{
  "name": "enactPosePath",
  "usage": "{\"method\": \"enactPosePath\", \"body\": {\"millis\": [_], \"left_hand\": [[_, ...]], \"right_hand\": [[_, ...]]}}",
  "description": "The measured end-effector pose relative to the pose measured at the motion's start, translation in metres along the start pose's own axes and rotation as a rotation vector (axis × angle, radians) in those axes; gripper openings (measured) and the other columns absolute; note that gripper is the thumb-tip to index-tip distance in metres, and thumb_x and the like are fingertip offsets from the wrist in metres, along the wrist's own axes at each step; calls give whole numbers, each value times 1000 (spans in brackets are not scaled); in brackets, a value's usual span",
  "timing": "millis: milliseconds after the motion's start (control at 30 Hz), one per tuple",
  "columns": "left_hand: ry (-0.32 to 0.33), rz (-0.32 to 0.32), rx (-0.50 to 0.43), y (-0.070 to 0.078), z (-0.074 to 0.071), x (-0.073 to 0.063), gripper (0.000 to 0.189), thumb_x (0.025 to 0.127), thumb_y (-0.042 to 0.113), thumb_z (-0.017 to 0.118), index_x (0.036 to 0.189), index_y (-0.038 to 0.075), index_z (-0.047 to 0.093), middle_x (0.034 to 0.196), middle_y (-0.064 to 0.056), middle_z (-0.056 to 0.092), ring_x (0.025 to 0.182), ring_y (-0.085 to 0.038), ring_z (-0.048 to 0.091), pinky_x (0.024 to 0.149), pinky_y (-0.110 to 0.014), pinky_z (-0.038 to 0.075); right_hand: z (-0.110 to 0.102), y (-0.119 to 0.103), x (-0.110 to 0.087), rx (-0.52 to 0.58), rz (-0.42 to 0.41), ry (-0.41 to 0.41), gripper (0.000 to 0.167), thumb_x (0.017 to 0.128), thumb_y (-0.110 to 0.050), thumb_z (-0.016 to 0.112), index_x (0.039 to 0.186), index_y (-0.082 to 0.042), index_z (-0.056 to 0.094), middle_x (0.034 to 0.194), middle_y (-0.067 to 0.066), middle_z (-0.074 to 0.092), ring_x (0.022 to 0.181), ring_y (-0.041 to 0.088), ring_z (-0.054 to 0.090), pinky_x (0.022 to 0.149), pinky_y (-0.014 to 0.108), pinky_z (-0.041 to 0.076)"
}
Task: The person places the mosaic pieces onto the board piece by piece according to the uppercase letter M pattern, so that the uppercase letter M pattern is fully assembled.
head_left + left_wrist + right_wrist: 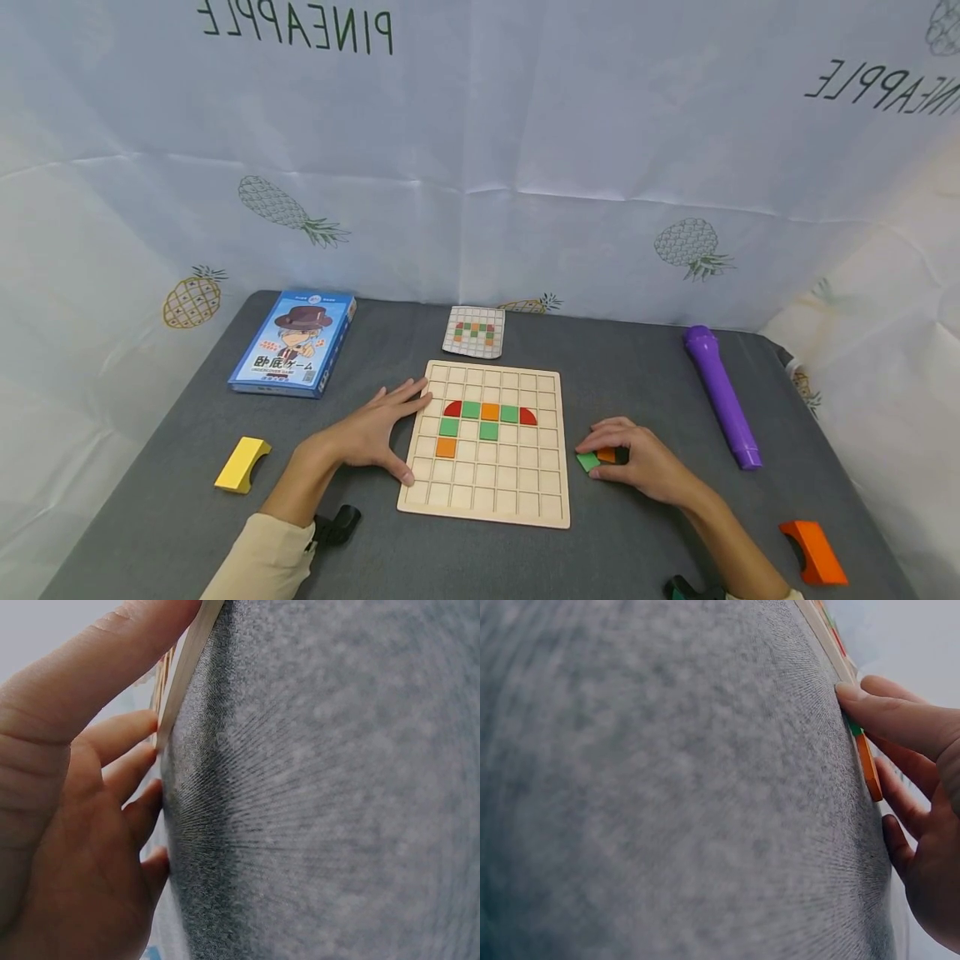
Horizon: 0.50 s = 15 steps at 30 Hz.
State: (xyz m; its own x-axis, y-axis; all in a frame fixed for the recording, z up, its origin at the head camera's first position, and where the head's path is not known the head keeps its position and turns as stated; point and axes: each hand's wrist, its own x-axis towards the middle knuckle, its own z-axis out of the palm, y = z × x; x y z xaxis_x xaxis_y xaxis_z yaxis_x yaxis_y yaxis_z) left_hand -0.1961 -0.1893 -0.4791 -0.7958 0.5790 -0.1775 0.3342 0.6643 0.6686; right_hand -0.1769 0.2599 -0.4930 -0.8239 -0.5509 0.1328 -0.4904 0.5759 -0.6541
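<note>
A square wooden grid board (497, 500) lies in the middle of the table, bearing red, green and orange tiles in its upper rows. My left hand (378, 429), fingers spread, rests along the board's left edge; the left wrist view shows the thumb (97, 660) and fingertips against its side. To the right of the board, my right hand (633, 458) pinches a green tile (588, 462) between thumb and fingers, low over the cloth. An orange tile (606, 455) sits under that hand, right beside the green one, and shows more fully as an orange strip (868, 769) in the right wrist view.
A small pattern card (474, 332) lies behind the board. Back left is a blue game box (294, 343), with a yellow block (242, 465) nearer. On the right are a purple microphone-shaped stick (722, 396) and an orange block (814, 552). A pineapple-print curtain (465, 125) hangs behind.
</note>
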Motion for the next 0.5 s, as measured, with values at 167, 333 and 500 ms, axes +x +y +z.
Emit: {"method": "enactPosePath", "body": {"millis": [167, 333, 500], "left_hand": [[0, -8, -5, -1, 0, 0, 122, 64, 42, 97, 161, 8, 31, 174, -14, 10, 161, -42, 6, 126, -69, 0], [-1, -13, -5, -2, 0, 0, 123, 63, 43, 97, 161, 9, 31, 174, -13, 10, 161, -41, 6, 127, -69, 0], [-2, -17, -4, -2, 0, 0, 123, 63, 43, 97, 161, 10, 31, 174, -12, 10, 161, -41, 6, 127, -69, 0]], "right_hand": [[1, 0, 1, 7, -8, 8, 27, 83, -29, 84, 110, -27, 79, 109, -9, 78, 118, 14, 60, 99, 21, 50], [-1, 0, 2, 7, -19, 39, 26, 82, -25, 85, 108, -25, 80, 109, -6, 76, 113, 6, 60, 97, 18, 49], [-5, -2, 3, 19, -21, 80, 28, 80, -18, 87, 106, -23, 81, 107, -9, 75, 106, -1, 60, 93, 14, 49]]}}
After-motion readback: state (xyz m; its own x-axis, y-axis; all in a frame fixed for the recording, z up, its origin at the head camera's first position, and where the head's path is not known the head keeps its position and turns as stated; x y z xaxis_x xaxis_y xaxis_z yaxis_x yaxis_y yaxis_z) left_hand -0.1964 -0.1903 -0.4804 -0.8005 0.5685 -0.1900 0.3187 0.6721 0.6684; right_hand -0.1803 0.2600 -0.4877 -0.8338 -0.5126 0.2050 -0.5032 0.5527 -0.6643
